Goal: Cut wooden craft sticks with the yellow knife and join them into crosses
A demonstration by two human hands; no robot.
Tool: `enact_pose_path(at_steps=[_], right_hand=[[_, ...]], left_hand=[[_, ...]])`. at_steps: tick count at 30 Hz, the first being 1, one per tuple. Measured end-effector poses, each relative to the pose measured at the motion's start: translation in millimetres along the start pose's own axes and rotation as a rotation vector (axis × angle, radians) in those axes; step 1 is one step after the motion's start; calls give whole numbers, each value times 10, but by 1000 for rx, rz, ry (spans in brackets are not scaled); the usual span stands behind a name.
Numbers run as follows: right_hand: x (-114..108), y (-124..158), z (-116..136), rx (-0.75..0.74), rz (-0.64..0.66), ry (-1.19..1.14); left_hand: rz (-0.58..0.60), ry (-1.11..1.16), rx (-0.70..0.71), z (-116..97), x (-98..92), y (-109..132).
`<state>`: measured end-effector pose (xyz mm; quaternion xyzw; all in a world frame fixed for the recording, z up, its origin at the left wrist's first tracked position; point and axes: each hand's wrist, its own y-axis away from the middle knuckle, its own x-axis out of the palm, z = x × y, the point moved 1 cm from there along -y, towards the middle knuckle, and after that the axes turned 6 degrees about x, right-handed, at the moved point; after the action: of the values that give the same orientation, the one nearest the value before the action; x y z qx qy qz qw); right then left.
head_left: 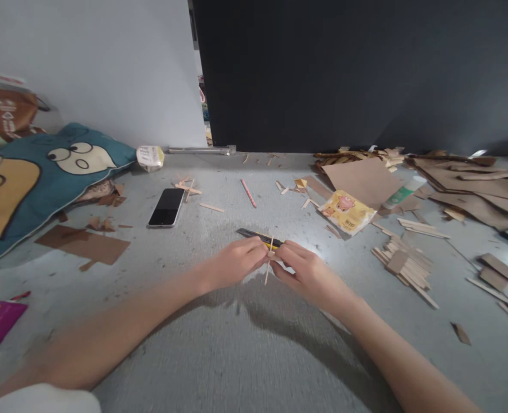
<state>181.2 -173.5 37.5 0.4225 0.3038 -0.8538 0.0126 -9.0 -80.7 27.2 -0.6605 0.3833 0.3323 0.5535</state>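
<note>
Near the middle of the grey surface, my left hand [242,259] and my right hand [299,267] meet around small crossed wooden sticks [268,272]. The fingers of both hands are closed on this piece, one hand at each side. One thin stick sticks out above and below the fingertips. Just beyond the fingers lies a black and yellow cutter knife [254,234], partly hidden by the hands. Farther forward is a pink striped stick [249,193].
A phone [167,207] lies at left, near a blue cartoon cushion [51,172]. At right are a yellow packet [347,212], a glue tube [404,192], a pile of wooden sticks [402,264] and cardboard sheets [477,189]. A dark panel [357,74] stands behind.
</note>
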Motion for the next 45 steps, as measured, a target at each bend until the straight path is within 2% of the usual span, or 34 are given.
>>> enact_pose_path(at_steps=[9, 13, 26, 33, 40, 45], right_hand=[[-18, 3, 16, 21, 51, 8], [-5, 16, 1, 14, 50, 35], [-39, -17, 15, -11, 78, 117], [-36, -17, 12, -23, 62, 147], [-26, -10, 8, -44, 48, 174], [-26, -30, 15, -9, 50, 125]], left_hand=[[19, 134, -81, -41, -22, 6], [63, 148, -127, -56, -32, -7], [49, 239, -104, -11, -32, -23], [69, 275, -150, -13, -37, -28], [53, 293, -129, 2, -37, -17], [48, 314, -178, -4, -46, -35]])
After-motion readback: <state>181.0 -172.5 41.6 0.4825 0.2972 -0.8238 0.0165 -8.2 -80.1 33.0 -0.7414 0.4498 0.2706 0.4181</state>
